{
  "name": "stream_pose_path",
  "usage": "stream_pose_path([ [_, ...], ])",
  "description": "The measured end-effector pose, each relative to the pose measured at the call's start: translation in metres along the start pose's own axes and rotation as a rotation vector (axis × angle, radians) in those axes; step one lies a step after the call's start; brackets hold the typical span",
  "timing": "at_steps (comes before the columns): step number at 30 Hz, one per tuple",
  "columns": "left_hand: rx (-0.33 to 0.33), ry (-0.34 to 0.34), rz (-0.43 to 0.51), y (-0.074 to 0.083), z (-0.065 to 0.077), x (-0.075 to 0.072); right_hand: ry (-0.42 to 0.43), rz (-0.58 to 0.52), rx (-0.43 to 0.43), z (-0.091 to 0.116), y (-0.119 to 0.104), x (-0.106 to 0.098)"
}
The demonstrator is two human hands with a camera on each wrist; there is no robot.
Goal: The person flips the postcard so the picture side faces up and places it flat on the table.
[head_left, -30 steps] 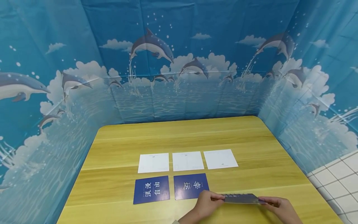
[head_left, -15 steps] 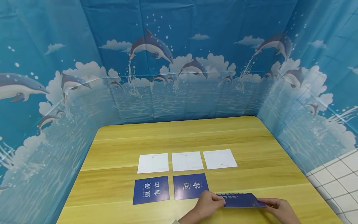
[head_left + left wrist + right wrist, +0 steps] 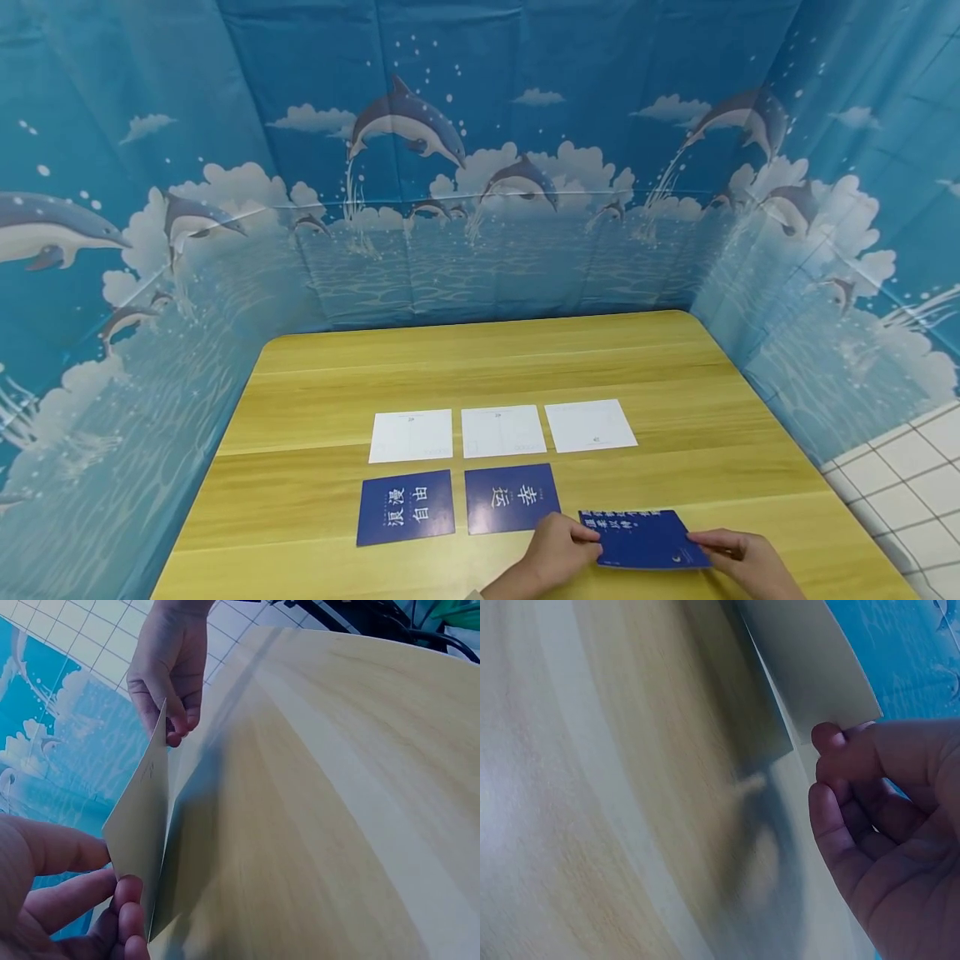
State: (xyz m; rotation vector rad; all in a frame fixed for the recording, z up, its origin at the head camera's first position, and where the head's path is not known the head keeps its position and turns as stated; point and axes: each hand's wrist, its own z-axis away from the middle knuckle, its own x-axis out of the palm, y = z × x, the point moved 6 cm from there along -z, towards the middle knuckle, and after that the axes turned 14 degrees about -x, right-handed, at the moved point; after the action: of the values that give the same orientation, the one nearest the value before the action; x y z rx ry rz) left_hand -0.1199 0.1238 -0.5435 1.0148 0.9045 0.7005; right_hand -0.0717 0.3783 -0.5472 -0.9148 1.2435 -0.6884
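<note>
A dark blue postcard (image 3: pixel 648 540) with white characters and a small moon print is held between both hands at the table's front right. My left hand (image 3: pixel 558 546) pinches its left edge, and my right hand (image 3: pixel 742 560) pinches the right edge. In the left wrist view the pale back of the postcard (image 3: pixel 146 802) stands tilted over the table, casting a shadow. The right wrist view shows the right fingers (image 3: pixel 829 739) at one corner. Two more blue postcards lie flat to the left, one (image 3: pixel 512 498) beside my left hand and another (image 3: pixel 407 508) farther left.
Behind the blue cards, a row of white-backed postcards lies face down: a left one (image 3: pixel 411 436), a middle one (image 3: pixel 503 431) and a right one (image 3: pixel 591 425). The wood-grain table (image 3: pixel 480 358) meets a dolphin-print curtain (image 3: pixel 495 258) at its back and sides.
The held postcard has tipped from nearly edge-on so its blue printed face now shows to the head camera. Both hands keep their pinch and stay almost in place; the other cards lie unmoved.
</note>
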Motion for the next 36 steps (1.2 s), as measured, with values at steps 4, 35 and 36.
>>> stream_pose_path([
  [4, 0.029, 0.024, -0.032, 0.0, -0.001, 0.0, -0.003, 0.014, 0.017, 0.0, 0.0, 0.0],
  [35, 0.152, 0.229, -0.613, 0.01, -0.012, 0.012, 0.13, 0.625, -0.016, -0.041, -0.02, 0.024],
  [36, 0.155, 0.239, -0.645, 0.01, -0.012, 0.012, 0.131, 0.648, -0.024, -0.042, -0.021, 0.025],
])
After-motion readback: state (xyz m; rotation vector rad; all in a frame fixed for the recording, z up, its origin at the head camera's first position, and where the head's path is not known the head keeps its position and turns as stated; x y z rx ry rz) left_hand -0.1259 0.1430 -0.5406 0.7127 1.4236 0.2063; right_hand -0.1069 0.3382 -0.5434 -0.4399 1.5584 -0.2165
